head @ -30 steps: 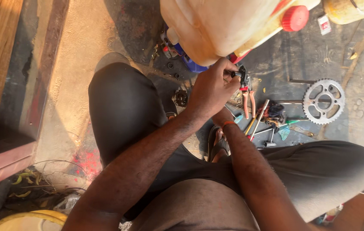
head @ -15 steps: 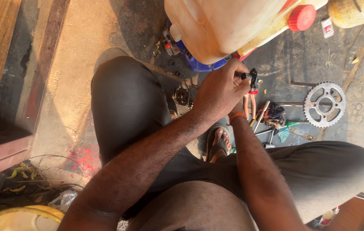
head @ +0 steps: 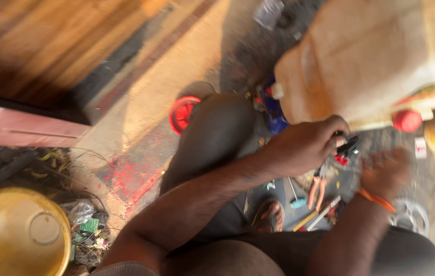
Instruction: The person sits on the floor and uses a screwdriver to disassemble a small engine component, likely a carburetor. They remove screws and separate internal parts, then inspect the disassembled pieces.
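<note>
Fingers point(head: 337, 140) of left hand point(head: 304, 148) pinched round small black part point(head: 349, 147), held up just below big tan jerrycan point(head: 371, 56), seemingly to steady it for right hand point(head: 386, 174), which was too blurred to tell whether spread or closed. Crowded below on the floor point(head: 140, 122): orange-handled pliers point(head: 318, 190), screwdriver point(head: 295, 197), sprocket point(head: 413, 214), sandalled foot point(head: 270, 214). Off to the side, red wheel point(head: 181, 113) by the knee and yellow bucket point(head: 18, 232).

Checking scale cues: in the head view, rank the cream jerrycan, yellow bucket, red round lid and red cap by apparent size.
1. cream jerrycan
2. yellow bucket, nearer the camera, cut off
3. red round lid, partly hidden
4. red cap
</note>
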Demonstrator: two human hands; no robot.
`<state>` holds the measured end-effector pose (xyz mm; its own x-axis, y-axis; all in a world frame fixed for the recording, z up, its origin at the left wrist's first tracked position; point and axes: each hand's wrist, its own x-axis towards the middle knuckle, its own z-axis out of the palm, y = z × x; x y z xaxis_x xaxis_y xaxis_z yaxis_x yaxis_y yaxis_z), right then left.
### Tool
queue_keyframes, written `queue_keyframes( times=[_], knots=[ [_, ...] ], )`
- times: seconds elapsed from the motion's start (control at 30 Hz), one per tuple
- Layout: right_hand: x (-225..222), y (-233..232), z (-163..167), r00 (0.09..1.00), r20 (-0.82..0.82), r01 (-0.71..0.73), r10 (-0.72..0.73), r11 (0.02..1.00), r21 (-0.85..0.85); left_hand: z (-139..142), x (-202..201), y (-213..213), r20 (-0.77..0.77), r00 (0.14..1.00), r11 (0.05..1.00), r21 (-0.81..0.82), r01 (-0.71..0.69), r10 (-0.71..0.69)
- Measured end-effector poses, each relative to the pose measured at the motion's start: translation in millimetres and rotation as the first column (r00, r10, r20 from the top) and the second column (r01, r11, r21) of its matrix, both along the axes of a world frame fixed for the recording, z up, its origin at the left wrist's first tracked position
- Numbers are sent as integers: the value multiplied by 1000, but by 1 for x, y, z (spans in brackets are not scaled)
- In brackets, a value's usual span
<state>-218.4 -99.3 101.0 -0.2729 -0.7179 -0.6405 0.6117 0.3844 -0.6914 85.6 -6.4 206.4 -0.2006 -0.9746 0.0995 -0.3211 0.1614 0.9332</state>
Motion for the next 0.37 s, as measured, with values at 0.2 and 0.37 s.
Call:
queue_keyframes(
  times=[0.2, 0.37],
  knots=[
    [-14, 14, 130, 956, -295, -157, 11, 865, -477, 72, 171, 30, -583, 795, 980, 9, -198, 167],
    [-15, 32, 124, -399, -845, -773, -356, 627, 101, 48, 165, 44, -259, 658, 625, 664, -410, 707]
  ],
)
